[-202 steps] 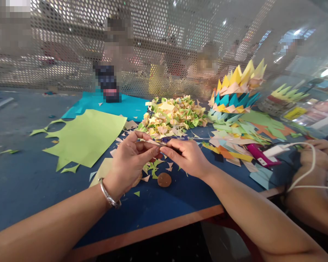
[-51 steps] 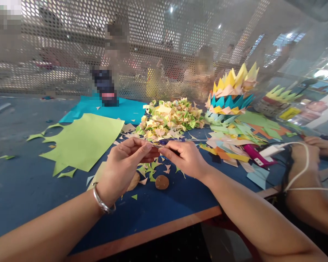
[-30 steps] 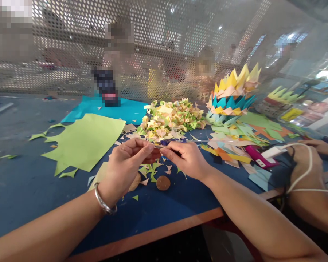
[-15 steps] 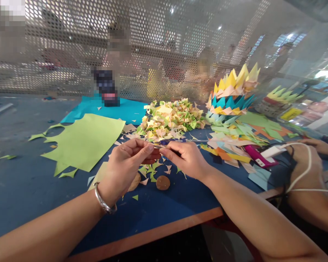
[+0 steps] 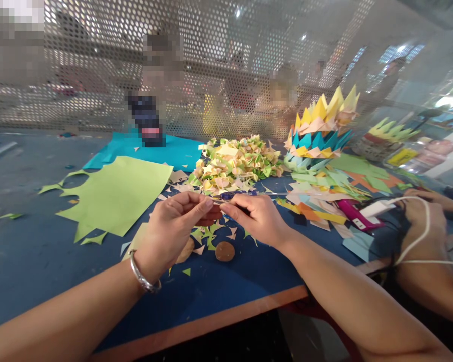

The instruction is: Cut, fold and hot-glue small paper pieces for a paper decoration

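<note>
- Fingers of the left hand (image 5: 164,229) have drawn flatter together and sit slightly lower than in the earliest frame.
- One thin, pale piece (image 5: 216,201), mostly hidden, lies at the centre of the frame, clamped in the left grip.
- One right hand (image 5: 259,221) meets its right end; I cannot tell whether that grip clamps it.
- Two round brown discs (image 5: 225,251) lie on the blue bench (image 5: 234,286), lower centre, one partly behind the left hand.
- One light-green paper sheet with a cut edge (image 5: 117,198) is left of centre; one turquoise paper sheet (image 5: 181,153) lies behind it.
- One heap of small folded paper pieces (image 5: 237,163), too many to count, fills the centre.
- One tiered stack of pointed folded paper (image 5: 319,136) stands upper right.
</note>
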Demonstrator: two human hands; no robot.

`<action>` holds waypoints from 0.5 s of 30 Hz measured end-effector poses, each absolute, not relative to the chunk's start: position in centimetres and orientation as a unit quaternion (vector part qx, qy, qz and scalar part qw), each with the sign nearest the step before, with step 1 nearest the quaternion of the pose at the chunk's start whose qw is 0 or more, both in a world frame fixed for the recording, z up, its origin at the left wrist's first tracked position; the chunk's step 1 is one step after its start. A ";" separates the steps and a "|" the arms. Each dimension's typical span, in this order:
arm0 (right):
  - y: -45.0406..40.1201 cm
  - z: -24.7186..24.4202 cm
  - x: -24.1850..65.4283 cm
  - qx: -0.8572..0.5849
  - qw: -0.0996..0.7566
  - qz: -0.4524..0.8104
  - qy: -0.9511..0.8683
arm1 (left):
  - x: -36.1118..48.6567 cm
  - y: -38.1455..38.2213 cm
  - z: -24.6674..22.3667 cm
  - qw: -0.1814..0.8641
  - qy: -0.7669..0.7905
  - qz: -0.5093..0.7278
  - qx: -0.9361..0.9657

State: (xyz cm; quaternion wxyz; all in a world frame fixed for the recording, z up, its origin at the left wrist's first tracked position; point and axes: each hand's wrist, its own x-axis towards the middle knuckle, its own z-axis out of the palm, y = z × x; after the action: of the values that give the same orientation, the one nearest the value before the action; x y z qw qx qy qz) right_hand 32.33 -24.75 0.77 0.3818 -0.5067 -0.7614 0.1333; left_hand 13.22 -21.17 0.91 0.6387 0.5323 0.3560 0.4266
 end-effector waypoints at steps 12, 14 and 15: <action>-24.7 0.8 32.4 -0.504 0.381 0.128 -0.765 | 13.3 -21.2 1.1 0.639 0.364 0.416 0.535; -24.7 0.8 32.4 -0.504 0.380 0.132 -0.764 | 13.4 -21.2 1.1 0.639 0.367 0.414 0.534; -24.7 0.8 32.4 -0.504 0.380 0.133 -0.764 | 13.4 -21.2 1.2 0.640 0.368 0.414 0.532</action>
State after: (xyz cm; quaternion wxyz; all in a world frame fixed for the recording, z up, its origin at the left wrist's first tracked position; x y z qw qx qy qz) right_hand 32.42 -24.70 0.81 0.3803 -0.5037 -0.7641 0.1333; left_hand 13.38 -21.19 1.20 0.6403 0.5321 0.3678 0.4143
